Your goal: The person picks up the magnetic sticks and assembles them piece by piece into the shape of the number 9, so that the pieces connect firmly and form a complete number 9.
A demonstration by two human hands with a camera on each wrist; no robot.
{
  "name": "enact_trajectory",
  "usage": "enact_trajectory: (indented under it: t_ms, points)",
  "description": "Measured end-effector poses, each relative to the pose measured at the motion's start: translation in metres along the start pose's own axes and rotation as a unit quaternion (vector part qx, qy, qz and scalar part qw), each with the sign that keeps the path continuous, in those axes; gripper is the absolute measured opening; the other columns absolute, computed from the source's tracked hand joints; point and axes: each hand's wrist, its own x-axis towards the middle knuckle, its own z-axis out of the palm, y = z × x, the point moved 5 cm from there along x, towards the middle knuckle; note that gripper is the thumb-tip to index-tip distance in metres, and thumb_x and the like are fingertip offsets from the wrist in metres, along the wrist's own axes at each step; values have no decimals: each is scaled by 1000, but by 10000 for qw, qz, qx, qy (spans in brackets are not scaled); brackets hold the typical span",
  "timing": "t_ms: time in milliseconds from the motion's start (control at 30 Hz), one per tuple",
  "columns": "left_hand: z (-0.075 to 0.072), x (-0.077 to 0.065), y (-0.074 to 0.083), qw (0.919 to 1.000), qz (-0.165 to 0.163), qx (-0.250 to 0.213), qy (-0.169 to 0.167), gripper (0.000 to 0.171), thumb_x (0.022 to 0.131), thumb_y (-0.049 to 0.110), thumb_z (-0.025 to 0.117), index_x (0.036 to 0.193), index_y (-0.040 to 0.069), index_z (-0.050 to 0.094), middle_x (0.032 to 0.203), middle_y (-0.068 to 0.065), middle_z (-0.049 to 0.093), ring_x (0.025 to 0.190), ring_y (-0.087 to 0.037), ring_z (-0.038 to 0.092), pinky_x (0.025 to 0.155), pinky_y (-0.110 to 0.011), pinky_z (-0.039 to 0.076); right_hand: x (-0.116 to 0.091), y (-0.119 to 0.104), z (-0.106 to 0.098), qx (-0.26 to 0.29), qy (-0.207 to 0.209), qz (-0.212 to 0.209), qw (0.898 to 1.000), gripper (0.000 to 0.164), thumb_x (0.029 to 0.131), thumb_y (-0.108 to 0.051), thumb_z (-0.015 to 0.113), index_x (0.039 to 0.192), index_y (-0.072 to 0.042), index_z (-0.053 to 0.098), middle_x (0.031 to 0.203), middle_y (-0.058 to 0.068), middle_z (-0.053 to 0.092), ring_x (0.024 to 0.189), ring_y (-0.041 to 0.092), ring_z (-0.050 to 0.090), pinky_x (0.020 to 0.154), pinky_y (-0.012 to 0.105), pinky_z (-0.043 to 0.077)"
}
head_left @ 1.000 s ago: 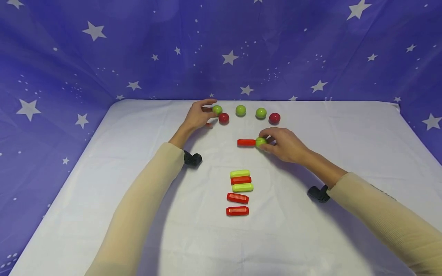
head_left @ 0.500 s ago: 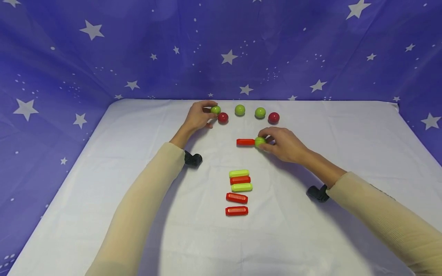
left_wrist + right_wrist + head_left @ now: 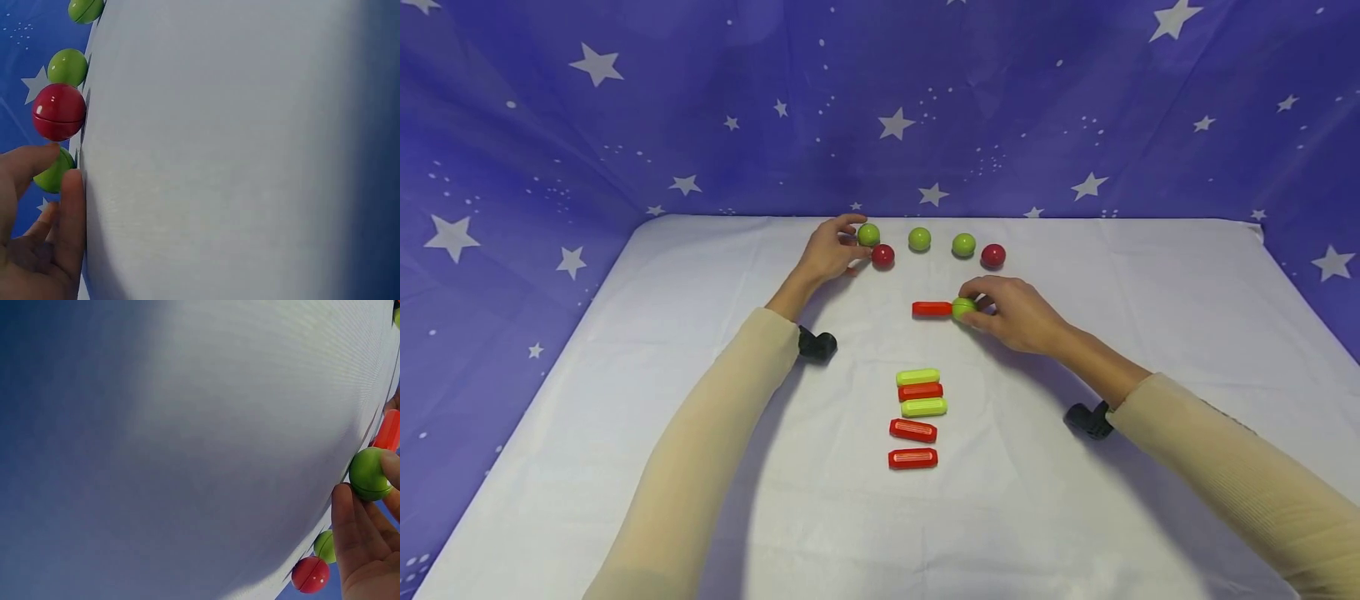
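My right hand (image 3: 1017, 315) pinches a green ball (image 3: 963, 309) between thumb and fingers at mid-table; a seam runs round the ball. A red faceted stick (image 3: 932, 309) lies end-on against the ball's left side. At the far edge, my left hand (image 3: 830, 252) has its fingers spread beside another green ball (image 3: 868, 234) and a red ball (image 3: 883, 256). In the left wrist view, the thumb tip is right at the lower side of the red ball (image 3: 59, 112), and the green ball (image 3: 56, 171) shows partly hidden behind the fingers.
Two green balls (image 3: 919, 239) (image 3: 964, 245) and a red ball (image 3: 993, 256) stand along the far edge of the white-covered table (image 3: 820, 500). Nearer lie several short sticks, yellow-green (image 3: 924, 407) and red (image 3: 913, 459). A blue star-patterned cloth (image 3: 895, 75) hangs behind.
My left hand's fingers closed in towards the far green ball, then spread a little again; that ball has shifted slightly towards the back. The right hand has kept its hold on its ball.
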Motion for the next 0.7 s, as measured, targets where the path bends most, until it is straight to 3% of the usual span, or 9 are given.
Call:
enact_trajectory:
  t_ms: [100,233,500,567,700]
  points:
    - [2,2,2,9995,93,299,-95,57,89,1,68,142,10,52,139,-18,44,119,-28,51,60,-30,57,0,0,0,-31,-28,25,10000,30,90,-11,72,118,-2,66,108,8,67,100,27,66,90,45,51]
    - [2,4,4,9981,170,584,50,49,91,6,68,139,10,54,140,-17,46,117,-27,54,58,-29,56,1,0,0,-50,-32,19,10000,30,91,-12,72,119,-3,66,109,8,67,100,26,66,90,44,51]
    - [0,3,3,9978,116,617,214,39,92,8,68,129,6,57,126,-14,58,111,-25,56,58,-28,56,1,-1,1,-57,-81,50,9999,31,91,-12,72,119,-3,65,109,8,67,101,26,66,91,45,51]
    - [0,3,3,9973,136,702,178,42,92,9,67,132,6,56,125,-14,58,112,-25,56,61,-31,57,1,-1,0,-69,-80,46,9999,31,91,-12,72,119,-3,65,109,8,67,101,26,66,91,45,51]
    - [0,3,4,9945,187,1020,126,46,93,12,67,137,6,56,126,-15,59,113,-25,56,79,-32,53,1,0,0,-89,-87,64,9999,31,91,-12,72,120,-3,65,110,8,67,101,27,65,91,45,51]
